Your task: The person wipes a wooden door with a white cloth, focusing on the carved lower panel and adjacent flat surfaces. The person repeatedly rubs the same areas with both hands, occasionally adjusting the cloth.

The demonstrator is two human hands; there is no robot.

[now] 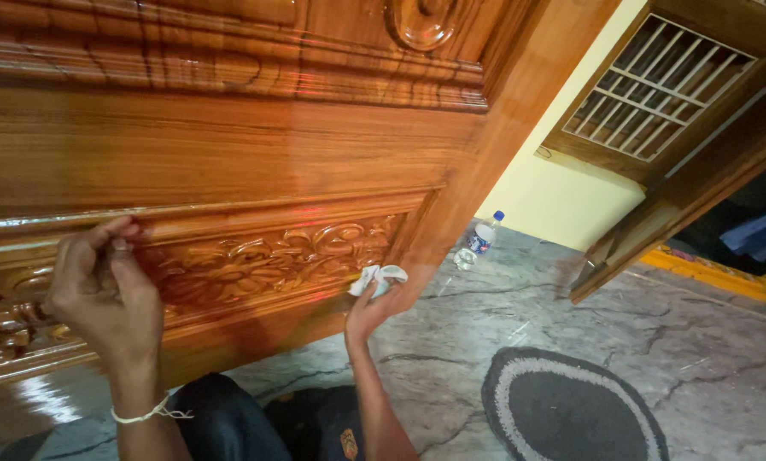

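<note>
- Against the carved band of the wooden door (229, 154), the left hand (101, 294) is closed, thumb and fingers drawn together around something small and thin; what it is cannot be told. A white string (148, 415) is tied round that wrist.
- To the right of the left hand, along the same band, runs a floral carving (272, 260) in glossy, reddish-brown wood.
- At the far end of that carving, the right hand (373, 309) reaches up, its fingertips pinching a small crumpled white cloth (377, 278) against the lower right corner of the door panel. The cloth touches the wood where the carved band meets the plain side rail.
- Above both hands lie a broad plain board and, higher, heavy moulded ridges and a round carved boss (421, 21).
- Between and beneath the forearms, the person's dark trousers (263, 423) show, close to the door's lower edge.
- Beyond the right hand, a clear plastic bottle (484, 232) with a blue cap stands on the grey veined floor (699, 358), near the pale yellow wall (562, 196).
- Below and to the right of the right hand, a round dark mat (571, 410) with a light ring lies on the floor, well apart from the door.
- Far to the upper right of the hands, a barred window (656, 81) in a wooden frame is set in the wall.
</note>
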